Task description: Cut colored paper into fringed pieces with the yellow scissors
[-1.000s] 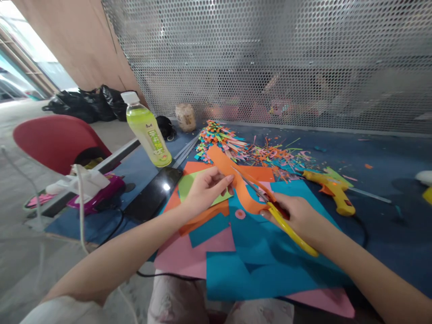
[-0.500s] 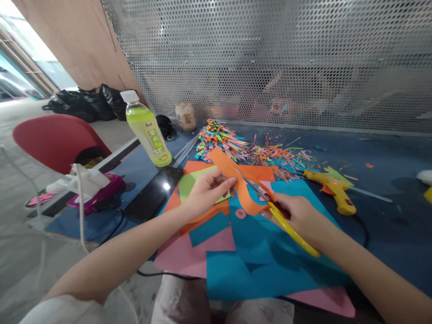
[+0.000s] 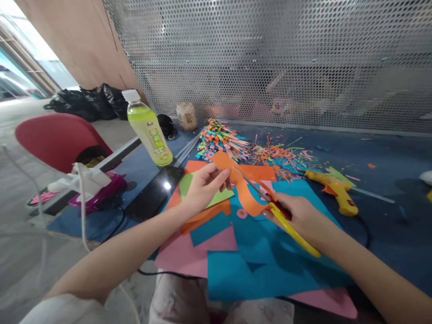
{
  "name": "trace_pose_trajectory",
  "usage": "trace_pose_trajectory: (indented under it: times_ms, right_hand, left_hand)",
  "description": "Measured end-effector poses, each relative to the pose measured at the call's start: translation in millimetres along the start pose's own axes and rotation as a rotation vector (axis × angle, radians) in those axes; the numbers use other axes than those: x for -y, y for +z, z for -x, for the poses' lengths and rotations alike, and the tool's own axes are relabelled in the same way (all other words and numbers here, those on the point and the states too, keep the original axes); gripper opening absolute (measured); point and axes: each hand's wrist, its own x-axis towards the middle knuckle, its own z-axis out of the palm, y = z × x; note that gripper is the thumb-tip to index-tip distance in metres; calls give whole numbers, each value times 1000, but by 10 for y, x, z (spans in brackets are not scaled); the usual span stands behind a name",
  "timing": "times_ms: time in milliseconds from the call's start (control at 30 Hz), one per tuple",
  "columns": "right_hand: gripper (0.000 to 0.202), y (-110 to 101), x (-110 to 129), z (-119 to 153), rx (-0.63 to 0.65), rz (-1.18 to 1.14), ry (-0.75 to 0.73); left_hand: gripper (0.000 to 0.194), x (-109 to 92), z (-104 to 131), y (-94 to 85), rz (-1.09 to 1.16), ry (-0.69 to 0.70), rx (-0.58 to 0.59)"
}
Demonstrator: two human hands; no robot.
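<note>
My left hand (image 3: pixel 207 184) pinches a curling strip of orange paper (image 3: pixel 248 198) between thumb and fingers. Yellow-handled scissors (image 3: pixel 293 231) are gripped in my right hand (image 3: pixel 295 213), their blades lying along the orange strip and pointing up and left. The strip's lower end curls round to the fingers of my right hand. Below both hands lie sheets of blue paper (image 3: pixel 270 279), pink paper (image 3: pixel 182 256) and green paper (image 3: pixel 218 198). A small pink paper ring (image 3: pixel 241 213) rests on the blue paper under the strip.
A cone of colourful paper fringe (image 3: pixel 219 139) stands behind the sheets, beside a heap of paper shreds (image 3: pixel 280 153). At the right lies a yellow glue gun (image 3: pixel 337 189). A drink bottle (image 3: pixel 150 128), a phone (image 3: pixel 155 191) and a magenta tissue box (image 3: pixel 97 193) are at the left.
My left hand has shifted very slightly on the orange strip, its fingers a little higher. The whole view has moved slightly. The scissors stay nearly in place against the paper.
</note>
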Motion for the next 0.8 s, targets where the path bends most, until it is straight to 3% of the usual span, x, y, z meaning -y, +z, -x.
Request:
trace_pose_trajectory:
  times_ms: [467, 633, 800]
  right_hand:
    - [42, -74, 120, -7, 64, -10, 16]
    - [48, -59, 92, 5, 43, 16, 18]
    - [41, -51, 94, 2, 19, 15, -16]
  left_hand:
    - [32, 32, 8, -13, -53, 31, 18]
    - [32, 43, 27, -14, -115, 10, 28]
    - [32, 33, 25, -9, -112, 25, 28]
